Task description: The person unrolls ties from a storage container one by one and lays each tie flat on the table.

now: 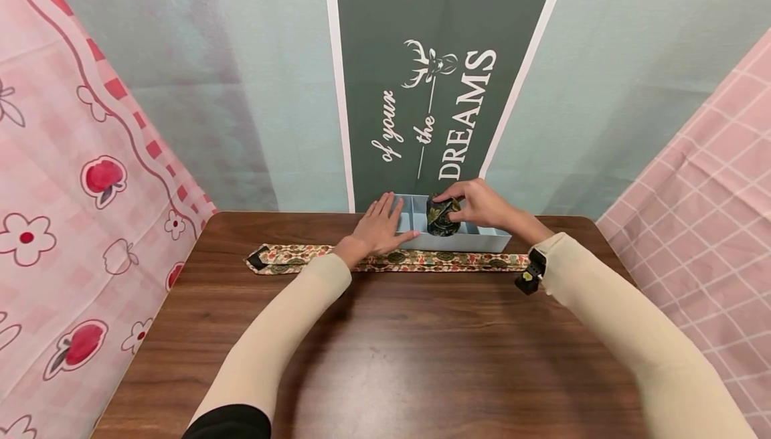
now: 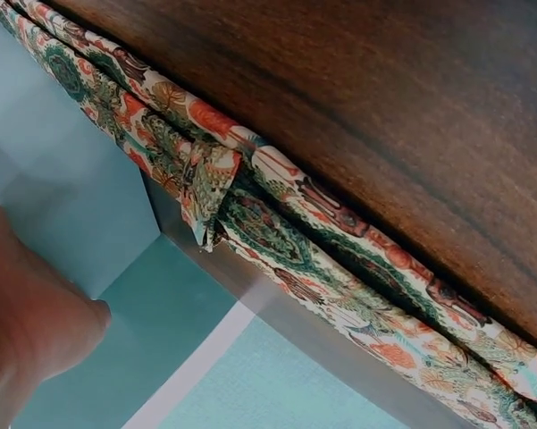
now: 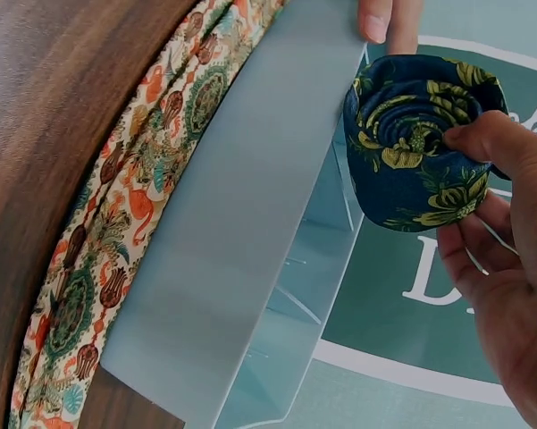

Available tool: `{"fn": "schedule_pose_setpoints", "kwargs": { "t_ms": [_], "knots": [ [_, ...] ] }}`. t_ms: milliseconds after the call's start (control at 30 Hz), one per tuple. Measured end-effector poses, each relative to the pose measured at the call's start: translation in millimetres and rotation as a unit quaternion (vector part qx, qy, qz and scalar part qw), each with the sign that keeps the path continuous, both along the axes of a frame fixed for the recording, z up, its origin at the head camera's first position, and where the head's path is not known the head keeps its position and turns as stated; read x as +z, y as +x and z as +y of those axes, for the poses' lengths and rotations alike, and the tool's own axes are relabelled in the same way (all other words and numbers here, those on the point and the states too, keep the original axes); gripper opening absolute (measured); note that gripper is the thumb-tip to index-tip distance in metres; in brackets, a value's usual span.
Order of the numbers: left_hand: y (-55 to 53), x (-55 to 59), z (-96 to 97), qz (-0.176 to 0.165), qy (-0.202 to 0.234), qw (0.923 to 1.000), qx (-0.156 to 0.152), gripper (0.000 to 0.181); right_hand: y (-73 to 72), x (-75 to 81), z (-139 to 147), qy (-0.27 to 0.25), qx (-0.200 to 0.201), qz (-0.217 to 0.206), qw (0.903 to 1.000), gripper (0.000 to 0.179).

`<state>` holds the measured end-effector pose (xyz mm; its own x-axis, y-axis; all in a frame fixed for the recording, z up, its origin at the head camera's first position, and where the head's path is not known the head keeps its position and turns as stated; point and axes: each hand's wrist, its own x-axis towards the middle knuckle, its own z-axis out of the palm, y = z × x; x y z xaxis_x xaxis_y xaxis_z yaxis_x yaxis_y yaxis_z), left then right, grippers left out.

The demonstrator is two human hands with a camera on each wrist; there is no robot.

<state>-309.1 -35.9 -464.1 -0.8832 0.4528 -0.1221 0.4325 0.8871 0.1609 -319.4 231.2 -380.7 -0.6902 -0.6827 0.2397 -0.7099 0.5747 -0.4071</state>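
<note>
a person's right hand (image 1: 482,206) pinches a rolled dark blue necktie with a yellow-green floral pattern (image 3: 404,170) over the open top of a long, pale blue box with thin dividers (image 1: 466,243), thumb near the centre of the coil and fingers curled against its side. whether the roll touches a divider cannot be told. the left hand (image 1: 378,226) lies across the box's left end, fingers mostly straight, thumb along the front rim, with nothing in its grasp. close in front of the box, a cream fabric necktie with an ornate orange and green print (image 1: 440,263) stretches lengthwise along a dark brown wood-grain table (image 1: 409,345). cream sleeves (image 1: 626,332) cover the forearms, and a small black device (image 1: 530,275) sits at the right wrist. behind hangs a pale green cloth backdrop (image 1: 199,57) with a dark panel lettered "dreams" (image 1: 385,24), between pink curtains (image 1: 54,158).
</note>
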Motion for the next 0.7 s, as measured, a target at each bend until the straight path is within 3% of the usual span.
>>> {"fn": "schedule_pose_setpoints", "kwargs": {
  "t_ms": [367, 533, 700],
  "knots": [
    [6.6, 2.5, -8.4, 0.014, 0.024, 0.9994, -0.020, 0.099, 24.2, 2.3, 5, 0.008, 0.022, 0.001, 0.9997, 0.041],
    [14.6, 6.9, -12.9, 0.037, 0.032, 0.9981, -0.038, 0.097, 36.7, 0.7, 8, 0.013, 0.038, 0.017, 0.9991, 0.042],
    [25.4, 12.8, -15.4, 0.079, 0.036, 0.9929, -0.081, 0.095, 48.3, -2.6, 10, 0.015, 0.051, 0.021, 0.9984, 0.042]
  ]
}}
